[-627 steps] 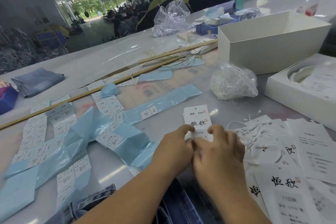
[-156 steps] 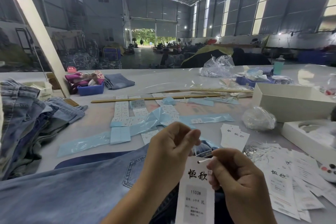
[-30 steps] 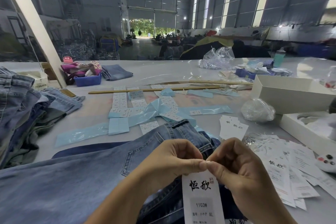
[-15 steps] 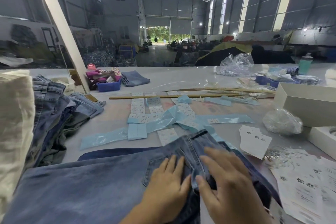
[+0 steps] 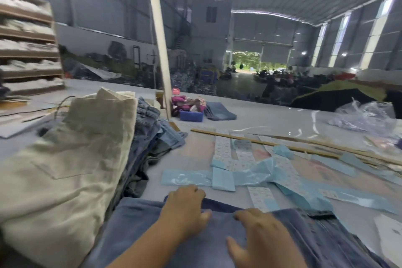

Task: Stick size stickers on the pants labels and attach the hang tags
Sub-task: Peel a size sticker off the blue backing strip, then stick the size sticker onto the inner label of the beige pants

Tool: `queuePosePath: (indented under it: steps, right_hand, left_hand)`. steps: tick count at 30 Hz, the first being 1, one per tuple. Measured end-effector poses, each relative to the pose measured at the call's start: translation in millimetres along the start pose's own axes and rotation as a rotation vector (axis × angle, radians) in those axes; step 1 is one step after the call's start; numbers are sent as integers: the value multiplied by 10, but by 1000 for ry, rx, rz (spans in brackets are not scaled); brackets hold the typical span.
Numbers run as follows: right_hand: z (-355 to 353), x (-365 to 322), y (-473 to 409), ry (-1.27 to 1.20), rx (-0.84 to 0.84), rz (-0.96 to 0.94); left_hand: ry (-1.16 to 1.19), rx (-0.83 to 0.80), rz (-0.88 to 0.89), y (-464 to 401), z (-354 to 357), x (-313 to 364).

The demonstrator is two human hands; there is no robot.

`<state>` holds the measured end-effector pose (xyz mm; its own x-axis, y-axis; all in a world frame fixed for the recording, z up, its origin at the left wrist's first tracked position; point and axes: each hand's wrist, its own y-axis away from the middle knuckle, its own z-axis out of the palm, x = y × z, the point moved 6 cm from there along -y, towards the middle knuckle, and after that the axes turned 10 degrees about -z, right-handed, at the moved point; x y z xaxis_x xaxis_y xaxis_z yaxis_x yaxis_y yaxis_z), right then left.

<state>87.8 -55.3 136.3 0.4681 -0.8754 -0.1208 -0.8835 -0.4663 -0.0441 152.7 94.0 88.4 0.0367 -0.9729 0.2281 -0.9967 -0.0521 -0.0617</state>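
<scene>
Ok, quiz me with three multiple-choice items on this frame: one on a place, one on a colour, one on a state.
1. Where does the blue plastic bin stand?
A. far side of the table, by the slanted pole
B. on the jeans under the hands
C. on the wooden shelf

2. What colour are the pants topping the folded pile at left?
A. black
B. cream
C. red

3. What are the left hand and right hand doing?
A. both rest on the blue denim jeans
B. both hold a hang tag
C. both are lifted off the table

Answers: 1 A, it sits at the pole's foot; 2 B, pale cream cloth; 3 A, both lie on the denim, no tag held.
</scene>
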Motion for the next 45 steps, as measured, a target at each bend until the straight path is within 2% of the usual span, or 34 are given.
queuePosePath:
  steps: [3, 5, 7, 9, 12, 15, 20, 24, 27, 31, 35, 37, 41, 43, 45]
  right_hand:
    - [135, -437, -410, -271, -59, -122]
    - [239, -665, -678, -409, -92, -163]
    - [346, -848, -979, -507, -116, -166]
    - [454, -1017, -1285, -647, -142, -143]
    - [576, -1291, -1667, -798, -118, -133]
    - [624, -1497, -2010, -946, -14, -102]
    - [674, -1738, -2530, -1093, 42, -45]
    - [802, -1809, -2896, -1165, 75, -16]
    - [887, -1812, -3075, -1224, 131, 23]
    - [915, -1788, -3161, -1255, 187, 55]
    - [768, -1803, -3163, -1160, 256, -1]
    - [728, -1818, -3192, -1142, 217, -21]
    - [769, -1889, -3227, -1162, 16, -55]
    - [762, -1926, -3239, -1228, -14, -45]
    - [745, -1977, -3270, -1395, -54, -11]
  left_hand:
    - [304, 320, -140, -15, -367, -548]
    - [321, 484, -231, 4, -562, -919]
    - [263, 540, -356, 3, -687, -1283]
    - [182, 509, -492, -37, -734, -1619]
    - [84, 352, -650, -132, -646, -2076]
    - [-25, 200, -744, -205, -504, -2347]
    - [-188, 150, -814, -379, -393, -2362]
    - [-269, 97, -820, -482, -360, -2384]
    - [-254, 157, -806, -495, -479, -2405]
    - [-114, 226, -675, -425, -691, -2404]
    - [74, 223, -667, -336, -866, -2530]
    - [117, 193, -647, -327, -869, -2553]
    - [125, 185, -612, -311, -930, -2496]
    - [115, 220, -608, -281, -987, -2455]
    - [107, 259, -589, -235, -1033, -2395]
